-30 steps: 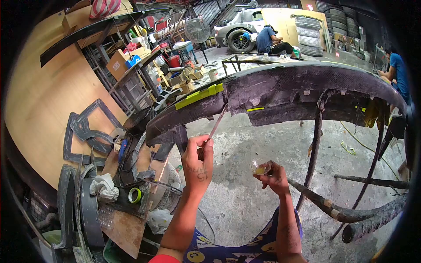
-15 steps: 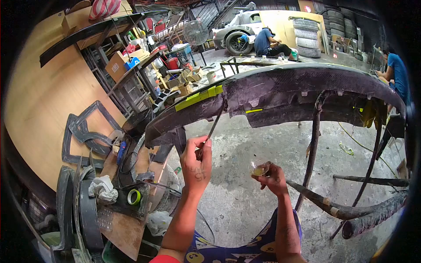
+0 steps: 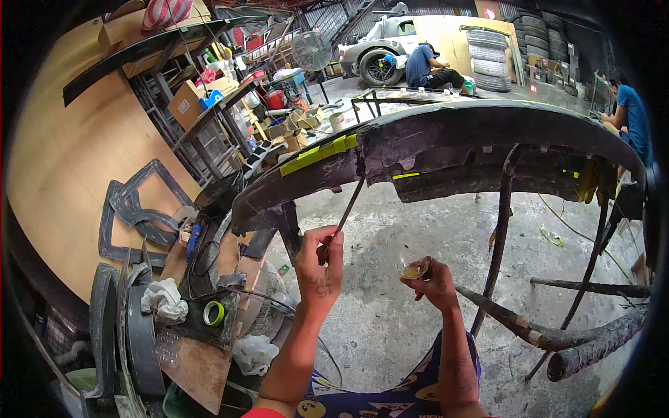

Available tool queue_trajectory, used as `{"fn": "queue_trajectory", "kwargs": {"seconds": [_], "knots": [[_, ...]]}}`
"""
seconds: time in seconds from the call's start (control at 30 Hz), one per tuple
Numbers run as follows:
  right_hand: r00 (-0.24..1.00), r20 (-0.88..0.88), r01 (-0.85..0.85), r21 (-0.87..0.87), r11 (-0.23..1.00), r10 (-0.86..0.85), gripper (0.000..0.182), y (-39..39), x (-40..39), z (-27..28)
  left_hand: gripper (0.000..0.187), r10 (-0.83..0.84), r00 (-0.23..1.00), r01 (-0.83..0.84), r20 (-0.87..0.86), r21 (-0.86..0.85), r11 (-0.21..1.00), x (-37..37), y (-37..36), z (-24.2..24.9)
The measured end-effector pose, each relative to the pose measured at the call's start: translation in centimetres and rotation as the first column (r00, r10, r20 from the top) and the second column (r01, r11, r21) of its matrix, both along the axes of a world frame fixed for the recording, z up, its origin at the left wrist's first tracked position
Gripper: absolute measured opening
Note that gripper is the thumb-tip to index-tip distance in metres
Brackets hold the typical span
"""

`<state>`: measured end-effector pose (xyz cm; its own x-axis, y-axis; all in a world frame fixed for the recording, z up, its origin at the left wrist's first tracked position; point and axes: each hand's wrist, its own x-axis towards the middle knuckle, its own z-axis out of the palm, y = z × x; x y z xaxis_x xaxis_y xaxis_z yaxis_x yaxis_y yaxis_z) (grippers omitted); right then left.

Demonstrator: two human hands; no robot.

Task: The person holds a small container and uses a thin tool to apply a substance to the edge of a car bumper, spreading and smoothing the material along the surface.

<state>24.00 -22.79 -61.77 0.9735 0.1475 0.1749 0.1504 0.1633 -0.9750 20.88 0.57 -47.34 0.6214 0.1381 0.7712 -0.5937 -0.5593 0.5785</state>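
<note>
My left hand is closed around a thin dark stick that slants upward. The stick's upper end meets a dark vertical seam on the underside of a long, curved black panel; whether it has bristles I cannot make out. Yellow-green tape covers part of the panel just left of that seam. Lower and to the right, my right hand grips a small clear cup with yellowish liquid in it, apart from the panel.
Dark wrapped poles stand under the panel, and others lie low at right. On the left are a workbench, a green tape roll and a crumpled white cloth. A seated person and another person are beyond the panel.
My left hand has shifted slightly right and down with the stick, whose tip sits a little lower along the seam. The right hand and the cup look unmoved.
</note>
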Motion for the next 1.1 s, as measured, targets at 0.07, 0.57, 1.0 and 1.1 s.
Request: {"fn": "queue_trajectory", "kwargs": {"seconds": [0.07, 0.57, 1.0, 1.1], "knots": [[1.000, -0.008, 0.016, -0.033, 0.999, -0.016, 0.034, 0.0, 0.2, -0.2, 0.014, -0.003, 1.000, 0.002, -0.022, -0.052, 0.999, 0.2, -0.2, 0.2], [0.944, 0.327, 0.120, -0.192, 0.974, -0.052, 0.036, 0.6, -1.4, 0.7, 0.012, -0.086, 0.919, 0.241, -0.385, 0.375, 0.895, -5.1, 2.6, 2.6], [0.912, 0.396, 0.243, -0.323, 0.914, -0.103, 0.039, 2.5, -2.8, 2.7, 0.013, -0.187, 0.847, 0.456, -0.498, 0.498, 0.738, -2.2, 3.2, 1.0], [0.932, 0.349, 0.218, -0.337, 0.916, -0.094, 0.039, 2.0, -2.6, 2.2, 0.013, -0.118, 0.795, 0.398, -0.595, 0.364, 0.842, -2.8, 4.0, 1.2]]}}
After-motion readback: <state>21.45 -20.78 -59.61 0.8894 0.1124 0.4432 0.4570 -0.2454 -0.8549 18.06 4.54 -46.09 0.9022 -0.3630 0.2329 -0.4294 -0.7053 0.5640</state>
